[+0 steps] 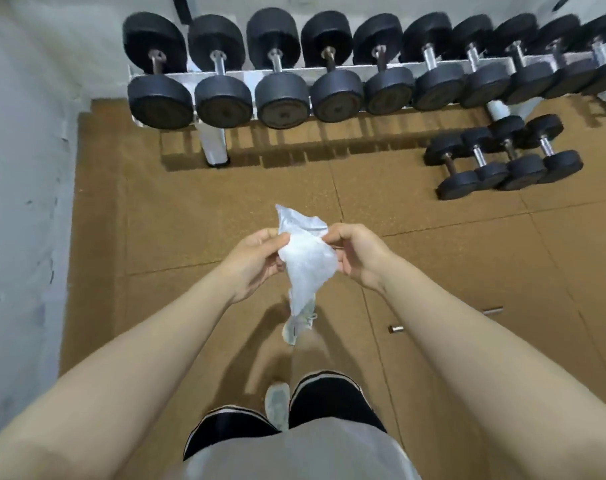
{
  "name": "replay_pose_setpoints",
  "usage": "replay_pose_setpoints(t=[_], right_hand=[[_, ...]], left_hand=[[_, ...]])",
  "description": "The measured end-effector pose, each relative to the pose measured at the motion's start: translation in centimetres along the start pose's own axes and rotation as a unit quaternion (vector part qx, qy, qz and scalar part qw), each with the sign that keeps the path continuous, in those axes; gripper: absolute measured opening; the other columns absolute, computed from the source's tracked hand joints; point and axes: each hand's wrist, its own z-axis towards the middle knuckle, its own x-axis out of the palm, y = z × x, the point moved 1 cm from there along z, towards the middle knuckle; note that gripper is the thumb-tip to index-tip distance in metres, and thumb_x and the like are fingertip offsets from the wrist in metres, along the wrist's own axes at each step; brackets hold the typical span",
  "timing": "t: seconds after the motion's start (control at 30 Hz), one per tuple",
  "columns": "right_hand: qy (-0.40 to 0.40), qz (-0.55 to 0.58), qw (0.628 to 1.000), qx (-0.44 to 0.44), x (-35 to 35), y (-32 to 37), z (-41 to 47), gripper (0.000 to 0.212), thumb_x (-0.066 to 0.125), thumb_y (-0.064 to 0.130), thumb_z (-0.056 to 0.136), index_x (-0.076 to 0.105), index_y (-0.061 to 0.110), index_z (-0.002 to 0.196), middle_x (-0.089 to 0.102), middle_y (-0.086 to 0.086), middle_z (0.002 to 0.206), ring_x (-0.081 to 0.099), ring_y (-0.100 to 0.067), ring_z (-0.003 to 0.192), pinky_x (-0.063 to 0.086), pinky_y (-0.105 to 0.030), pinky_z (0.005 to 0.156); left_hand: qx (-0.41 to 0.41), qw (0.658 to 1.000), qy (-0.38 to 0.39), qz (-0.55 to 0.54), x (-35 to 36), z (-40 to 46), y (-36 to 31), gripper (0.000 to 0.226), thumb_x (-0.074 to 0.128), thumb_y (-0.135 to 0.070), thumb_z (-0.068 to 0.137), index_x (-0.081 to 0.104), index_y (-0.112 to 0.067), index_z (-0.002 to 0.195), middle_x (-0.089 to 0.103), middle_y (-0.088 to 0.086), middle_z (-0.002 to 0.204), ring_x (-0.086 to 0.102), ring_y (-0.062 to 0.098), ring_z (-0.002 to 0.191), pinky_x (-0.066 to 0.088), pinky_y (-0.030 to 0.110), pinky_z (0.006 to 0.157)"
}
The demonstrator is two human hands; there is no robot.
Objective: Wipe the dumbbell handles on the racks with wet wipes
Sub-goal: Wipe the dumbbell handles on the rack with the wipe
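Note:
I hold a crumpled white wet wipe [306, 261] in front of me with both hands, well short of the rack. My left hand [256, 261] pinches its left edge and my right hand [358, 252] pinches its right edge; the lower end hangs loose. Ahead stands a white metal rack [239, 76] against the wall. It carries a row of several black dumbbells [277, 67] with metal handles, the largest at the left.
Several smaller dumbbells [502, 157] lie on the brown rubber floor at the right, below the rack's right end. Two short metal pieces [395, 329] lie on the floor near my right forearm. A grey wall [24, 168] closes off the left side.

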Motion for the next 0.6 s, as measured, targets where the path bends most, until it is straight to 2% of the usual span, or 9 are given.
replay_pose_setpoints(t=[0.07, 0.13, 0.17, 0.23, 0.33, 0.4, 0.47, 0.5, 0.6], right_hand=[[0.015, 0.008, 1.000, 0.007, 1.5, 2.0, 3.2, 0.028, 0.039, -0.002, 0.083, 0.051, 0.011, 0.060, 0.053, 0.004, 0.045, 0.047, -0.007, 0.034, 0.041, -0.016, 0.043], [0.016, -0.003, 1.000, 0.017, 3.0, 4.0, 6.6, 0.025, 0.040, 0.000, 0.082, 0.050, 0.012, 0.062, 0.053, 0.004, 0.049, 0.047, -0.008, 0.037, 0.039, -0.021, 0.052], [0.021, -0.021, 0.999, 0.020, 3.8, 5.2, 8.3, 0.024, 0.040, 0.001, 0.082, 0.050, 0.013, 0.064, 0.053, 0.005, 0.049, 0.047, -0.007, 0.038, 0.037, -0.022, 0.054], [0.031, -0.053, 0.998, 0.007, 5.3, 8.0, 11.8, 0.023, 0.040, 0.002, 0.083, 0.050, 0.014, 0.065, 0.051, 0.006, 0.049, 0.045, -0.008, 0.041, 0.036, -0.023, 0.056], [-0.003, -0.155, 0.985, -0.072, 7.4, 13.4, 16.1, 0.026, 0.044, -0.001, 0.082, 0.047, 0.014, 0.061, 0.046, 0.001, 0.060, 0.041, -0.014, 0.059, 0.034, -0.027, 0.062], [-0.014, -0.254, 0.957, -0.136, 9.3, 16.7, 18.4, 0.021, 0.049, 0.001, 0.082, 0.052, 0.012, 0.065, 0.050, 0.000, 0.067, 0.044, -0.013, 0.064, 0.036, -0.027, 0.063], [0.007, -0.325, 0.925, -0.199, 11.6, 19.5, 20.5, 0.022, 0.053, 0.002, 0.082, 0.054, 0.012, 0.063, 0.050, 0.002, 0.064, 0.045, -0.011, 0.062, 0.035, -0.026, 0.060], [0.028, -0.359, 0.906, -0.223, 12.9, 20.7, 21.4, 0.023, 0.053, 0.002, 0.082, 0.054, 0.010, 0.061, 0.049, 0.003, 0.063, 0.044, -0.009, 0.061, 0.034, -0.026, 0.059], [0.096, -0.447, 0.859, -0.231, 16.7, 24.0, 24.1, 0.015, 0.053, -0.001, 0.084, 0.063, -0.002, 0.073, 0.057, 0.001, 0.072, 0.048, -0.007, 0.065, 0.039, -0.016, 0.059]], left_hand=[[0.008, 0.999, -0.021, 0.042, -2.1, 1.9, -2.1, 0.011, 0.048, -0.009, 0.094, 0.054, -0.013, 0.085, 0.059, 0.000, 0.069, 0.047, 0.011, 0.061, 0.040, 0.020, 0.061], [0.018, 0.994, -0.067, 0.082, -3.8, 4.2, -4.6, 0.013, 0.051, -0.009, 0.093, 0.055, -0.015, 0.081, 0.058, -0.007, 0.056, 0.045, 0.008, 0.054, 0.038, 0.019, 0.058], [0.021, 0.991, -0.088, 0.097, -4.6, 5.6, -6.0, 0.014, 0.052, -0.009, 0.092, 0.055, -0.015, 0.080, 0.058, -0.007, 0.058, 0.045, 0.008, 0.056, 0.039, 0.019, 0.059], [0.028, 0.982, -0.141, 0.120, -6.3, 8.9, -8.8, 0.011, 0.054, -0.008, 0.091, 0.056, -0.015, 0.082, 0.059, -0.002, 0.070, 0.049, 0.011, 0.065, 0.040, 0.022, 0.065], [0.033, 0.945, -0.291, 0.146, -9.0, 13.2, -13.0, 0.015, 0.047, -0.010, 0.092, 0.055, -0.011, 0.104, 0.058, 0.004, 0.094, 0.053, 0.018, 0.087, 0.043, 0.030, 0.080], [0.015, 0.970, -0.230, 0.081, -9.5, 15.6, -15.4, 0.017, 0.040, -0.014, 0.097, 0.055, -0.012, 0.106, 0.056, 0.006, 0.105, 0.054, 0.017, 0.092, 0.046, 0.028, 0.081], [-0.043, 0.987, -0.149, -0.033, -9.3, 17.7, -17.7, 0.017, 0.042, -0.023, 0.098, 0.056, -0.016, 0.091, 0.057, 0.005, 0.099, 0.056, 0.014, 0.087, 0.047, 0.020, 0.072], [-0.071, 0.988, -0.127, -0.055, -9.3, 18.7, -18.7, 0.017, 0.047, -0.030, 0.095, 0.056, -0.018, 0.088, 0.058, 0.004, 0.098, 0.057, 0.013, 0.087, 0.048, 0.020, 0.074], [-0.046, 0.992, -0.113, -0.022, -11.5, 21.6, -21.4, 0.018, 0.055, -0.040, 0.088, 0.059, -0.022, 0.091, 0.061, 0.004, 0.105, 0.061, 0.014, 0.095, 0.050, 0.030, 0.087]])
